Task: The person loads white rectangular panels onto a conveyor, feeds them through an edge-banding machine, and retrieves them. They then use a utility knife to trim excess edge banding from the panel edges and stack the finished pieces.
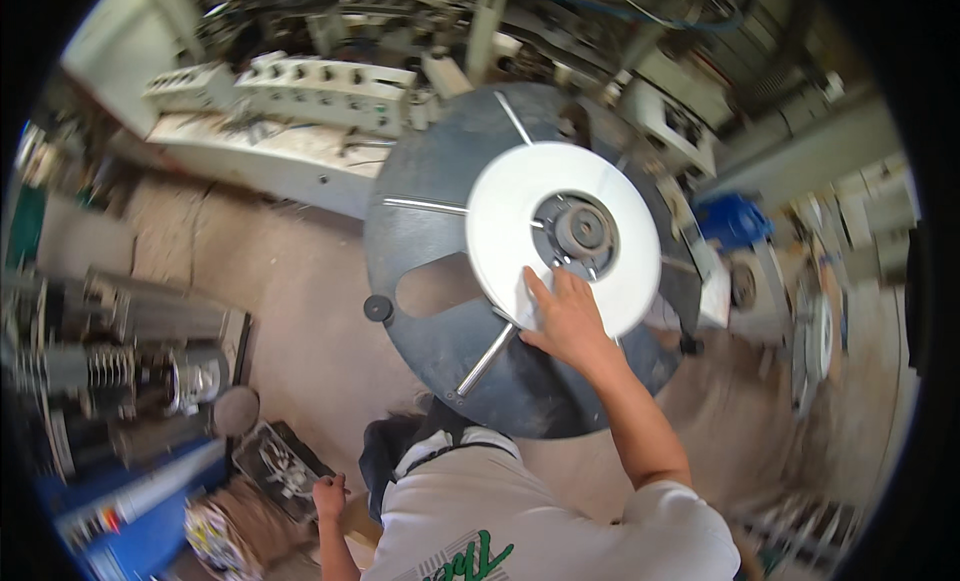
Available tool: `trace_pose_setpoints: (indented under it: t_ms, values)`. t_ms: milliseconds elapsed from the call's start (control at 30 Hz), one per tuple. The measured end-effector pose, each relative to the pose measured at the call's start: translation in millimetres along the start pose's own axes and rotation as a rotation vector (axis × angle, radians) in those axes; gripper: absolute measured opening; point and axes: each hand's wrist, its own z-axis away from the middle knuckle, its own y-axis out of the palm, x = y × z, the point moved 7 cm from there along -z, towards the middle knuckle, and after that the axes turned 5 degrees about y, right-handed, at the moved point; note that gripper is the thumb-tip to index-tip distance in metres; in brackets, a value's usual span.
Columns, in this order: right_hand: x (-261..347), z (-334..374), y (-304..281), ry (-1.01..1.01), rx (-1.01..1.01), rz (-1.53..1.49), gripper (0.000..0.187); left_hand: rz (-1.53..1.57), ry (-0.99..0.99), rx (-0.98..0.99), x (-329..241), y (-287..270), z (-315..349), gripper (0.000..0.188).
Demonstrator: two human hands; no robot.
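A large white roll of strip or film (497,201) lies against a dark grey round disc (420,251) with metal bars and an oval cutout. In the roll's centre sits a round metal hub (584,230). My right hand (568,319) rests on the near part of the roll's face, fingers stretched and spread, the fingertips just short of the hub. Low on the left, beside my body, my left hand (331,495) hangs with its fingers curled closed. Whether anything is inside it is hidden.
A white control box with knobs (325,93) stands on a machine ledge at the back left. Machinery with a coil spring (80,368) fills the left. Nearby are a dark crate (283,471) and a brown sack (245,526). A blue object (733,221) is at the right.
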Motion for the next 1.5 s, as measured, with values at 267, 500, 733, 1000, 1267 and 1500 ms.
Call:
trace_pose_setpoints:
  t_ms: [267,500,733,1000,1267,1500]
  values:
    - [46,-33,10,0.313,-0.129,0.005,0.087,-0.386,0.315,0.159,-73,-112,-209,0.044]
    - [198,-141,-54,0.314,-0.274,-0.145,0.061,-0.453,0.509,0.061,-243,-198,-355,0.046]
    - [314,-319,-60,0.062,-0.286,-0.345,0.041,-0.453,0.699,0.266,-427,-191,-453,0.045]
    - [348,-653,-43,-0.157,-0.334,-0.279,0.031,-0.459,0.685,0.24,-531,-244,-570,0.045]
    - [409,-994,-93,-0.327,-0.595,-0.197,0.017,0.209,0.386,-0.182,-600,-407,-805,0.053]
    - [399,-1173,-67,0.172,-0.255,0.114,0.02,0.251,0.347,-0.364,-735,-502,-1017,0.073]
